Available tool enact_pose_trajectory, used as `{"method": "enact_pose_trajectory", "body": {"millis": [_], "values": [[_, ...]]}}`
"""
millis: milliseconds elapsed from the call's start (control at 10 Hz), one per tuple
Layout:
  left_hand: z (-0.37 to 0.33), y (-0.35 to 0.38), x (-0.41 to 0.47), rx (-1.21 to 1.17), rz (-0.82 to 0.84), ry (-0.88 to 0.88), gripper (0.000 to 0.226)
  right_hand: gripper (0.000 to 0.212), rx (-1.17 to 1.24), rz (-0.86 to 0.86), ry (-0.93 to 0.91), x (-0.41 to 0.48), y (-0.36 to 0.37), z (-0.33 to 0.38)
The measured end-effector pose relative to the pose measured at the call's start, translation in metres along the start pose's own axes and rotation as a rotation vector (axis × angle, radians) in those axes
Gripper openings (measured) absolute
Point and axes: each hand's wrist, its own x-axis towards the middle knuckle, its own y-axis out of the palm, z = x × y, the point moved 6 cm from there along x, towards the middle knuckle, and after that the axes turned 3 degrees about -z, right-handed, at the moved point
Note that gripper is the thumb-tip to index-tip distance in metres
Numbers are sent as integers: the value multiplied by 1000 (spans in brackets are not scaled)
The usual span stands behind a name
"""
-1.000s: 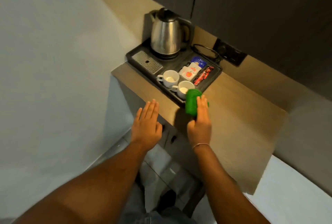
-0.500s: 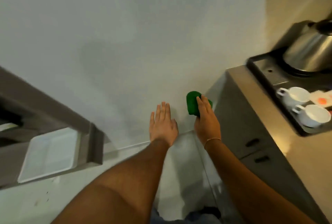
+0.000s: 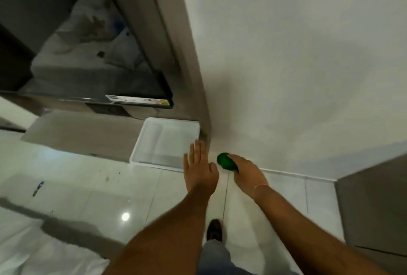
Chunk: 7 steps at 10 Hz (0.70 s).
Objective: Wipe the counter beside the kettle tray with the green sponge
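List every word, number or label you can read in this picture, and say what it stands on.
No text can be read.
Sticker strip on the TV's lower edge: print and small coloured marks, too small and blurred to read.
Green sponge in the right hand, white tray, left hand: no writing visible.

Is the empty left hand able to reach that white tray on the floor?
Probably yes. The left hand is open and holds nothing, and its fingertips already show right at the near corner of the white tray. Nothing lies between them. The right hand is busy holding the green sponge.
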Motion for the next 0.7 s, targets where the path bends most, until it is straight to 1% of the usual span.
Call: {"method": "enact_pose_trajectory", "body": {"millis": [100, 200, 300, 400, 500, 600, 700], "values": [[65, -1, 4, -43, -23, -93, 76, 58, -32, 167, -26, 26, 48, 56], [112, -6, 2, -72, -52, -115, 78, 49, -68, 258, -56, 54, 82, 108], [148, -6, 0, -113, -70, -154, 81, 51, -81, 214, -77, 92, 110, 145], [178, 4, -4, -122, -71, -184, 80, 61, -78, 87, -56, 132, 131, 159], [197, 18, -6, -130, -49, -190, 82, 71, -255, 87, -130, 154, 166, 155], [196, 34, -15, -134, -19, -126, 81, 73, -448, 232, -191, 139, 203, 138], [177, 51, -22, -106, 58, -34, 79, 61, -325, 116, -213, 114, 207, 125]]}}
